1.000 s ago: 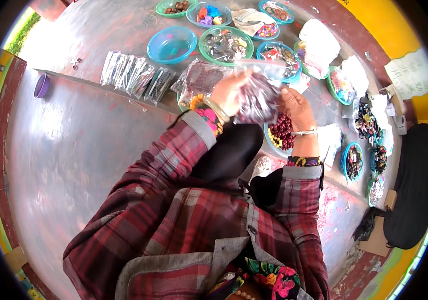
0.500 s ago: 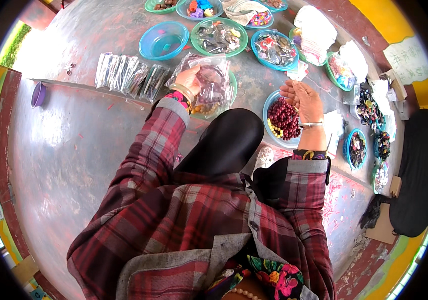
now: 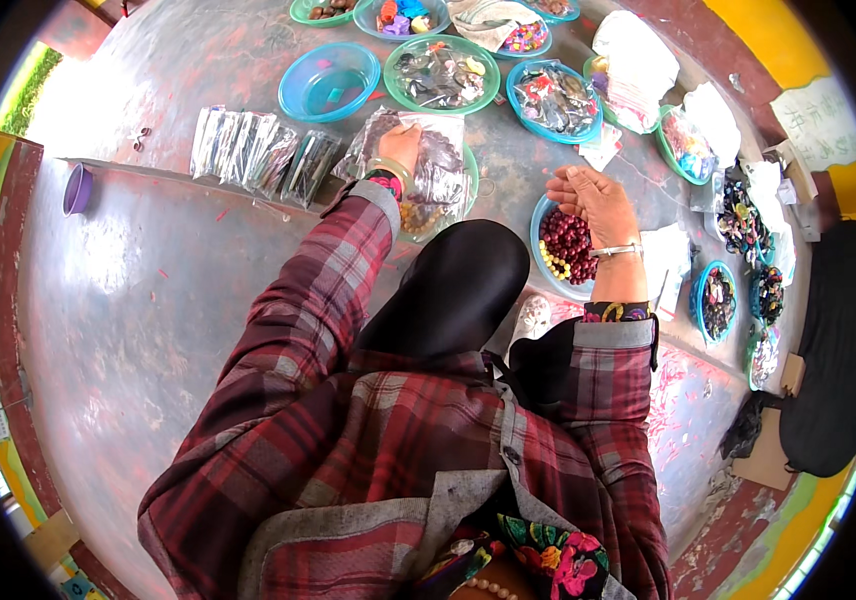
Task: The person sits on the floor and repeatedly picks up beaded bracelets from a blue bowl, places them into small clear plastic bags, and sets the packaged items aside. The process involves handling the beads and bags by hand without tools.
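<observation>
My left hand (image 3: 400,148) is closed on a clear plastic bag (image 3: 438,180) with dark purplish contents. The bag lies over a green basin (image 3: 474,180), where some amber-coloured beads (image 3: 416,218) show near the lower edge. My right hand (image 3: 598,200) hovers over a light-blue basin (image 3: 536,232), its fingers loosely bent and apart, with nothing visible in them. Dark red beads (image 3: 566,238) fill that basin, along with a few yellow beads (image 3: 554,262). The hand and wrist cover the basin's right part.
A row of flat plastic packets (image 3: 258,150) lies left of my left hand. Beyond are an empty blue basin (image 3: 293,85), a green basin of packets (image 3: 490,75) and another blue basin (image 3: 554,100). Scissors (image 3: 141,138) and a purple bowl (image 3: 78,190) sit far left; small baskets (image 3: 715,300) stand right.
My left hand has moved a little to the right and away from me over the bag, which now lies flatter. My right hand has shifted slightly left above the red beads.
</observation>
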Demonstrator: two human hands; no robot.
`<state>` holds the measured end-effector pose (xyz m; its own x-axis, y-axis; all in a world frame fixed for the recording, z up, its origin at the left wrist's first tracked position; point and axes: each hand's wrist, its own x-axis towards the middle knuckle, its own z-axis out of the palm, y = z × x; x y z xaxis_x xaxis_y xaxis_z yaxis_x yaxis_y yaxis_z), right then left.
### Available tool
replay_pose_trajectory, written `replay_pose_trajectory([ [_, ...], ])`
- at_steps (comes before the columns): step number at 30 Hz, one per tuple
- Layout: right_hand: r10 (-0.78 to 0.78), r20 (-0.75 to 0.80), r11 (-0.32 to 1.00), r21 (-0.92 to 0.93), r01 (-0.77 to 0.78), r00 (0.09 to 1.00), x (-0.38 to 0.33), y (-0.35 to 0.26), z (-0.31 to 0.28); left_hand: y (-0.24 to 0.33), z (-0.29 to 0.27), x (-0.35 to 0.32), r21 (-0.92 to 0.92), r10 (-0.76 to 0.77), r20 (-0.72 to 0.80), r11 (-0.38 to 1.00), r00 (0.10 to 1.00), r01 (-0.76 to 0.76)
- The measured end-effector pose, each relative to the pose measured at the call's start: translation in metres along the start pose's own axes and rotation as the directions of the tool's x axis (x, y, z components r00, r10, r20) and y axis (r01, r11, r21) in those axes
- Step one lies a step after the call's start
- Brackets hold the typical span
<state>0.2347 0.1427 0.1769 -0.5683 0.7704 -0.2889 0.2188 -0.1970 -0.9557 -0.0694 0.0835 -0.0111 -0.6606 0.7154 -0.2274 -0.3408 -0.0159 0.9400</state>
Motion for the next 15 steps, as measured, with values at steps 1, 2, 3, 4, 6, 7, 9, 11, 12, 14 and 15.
replay_pose_trajectory([
  [1,0.006,0.005,1.0,-0.005,-0.006,1.0,0.001,0.0,0.002,-0.004,-0.004,0.004,0.137,0.044,-0.037,0.99,0.998,-0.039],
  [2,0.017,-0.014,1.0,-0.007,-0.017,1.0,0.0,0.003,-0.001,0.006,0.007,-0.005,0.341,0.107,-0.021,0.935,0.994,-0.093],
  [3,0.028,-0.039,1.0,0.002,-0.027,0.999,-0.001,0.006,-0.007,0.033,0.024,-0.027,0.53,0.166,0.016,0.835,0.986,-0.149],
  [4,0.031,-0.031,1.0,0.006,-0.031,0.999,-0.001,0.005,-0.005,0.054,0.027,-0.043,0.695,0.234,0.038,0.692,0.971,-0.194],
  [6,0.032,-0.019,0.999,0.018,-0.032,0.999,-0.001,0.003,-0.001,0.034,0.014,-0.034,0.747,0.475,0.025,0.576,0.88,-0.332],
  [7,0.03,-0.018,0.999,0.026,-0.03,0.999,0.0,0.003,-0.001,0.035,0.013,-0.035,0.77,0.583,0.031,0.504,0.812,-0.391],
  [9,0.027,-0.01,0.999,0.032,-0.026,1.0,0.0,0.003,-0.001,0.034,0.007,-0.044,0.828,0.564,0.2,0.339,0.801,-0.445],
  [11,0.024,-0.007,0.999,0.032,-0.023,1.0,-0.001,0.006,-0.003,0.046,0.013,-0.069,0.838,0.532,0.488,-0.062,0.692,-0.543],
  [12,0.027,-0.01,0.999,0.032,-0.026,1.0,-0.001,0.006,-0.004,0.048,0.016,-0.078,0.809,0.376,0.566,-0.081,0.734,-0.582],
  [14,0.033,-0.002,0.999,0.028,-0.033,0.999,0.0,0.006,-0.002,0.036,0.015,-0.084,0.8,0.249,0.598,-0.13,0.762,-0.586],
  [15,0.037,0.003,0.999,0.021,-0.037,0.999,0.0,0.006,-0.001,0.031,0.015,-0.084,0.793,0.184,0.609,-0.153,0.771,-0.59],
])
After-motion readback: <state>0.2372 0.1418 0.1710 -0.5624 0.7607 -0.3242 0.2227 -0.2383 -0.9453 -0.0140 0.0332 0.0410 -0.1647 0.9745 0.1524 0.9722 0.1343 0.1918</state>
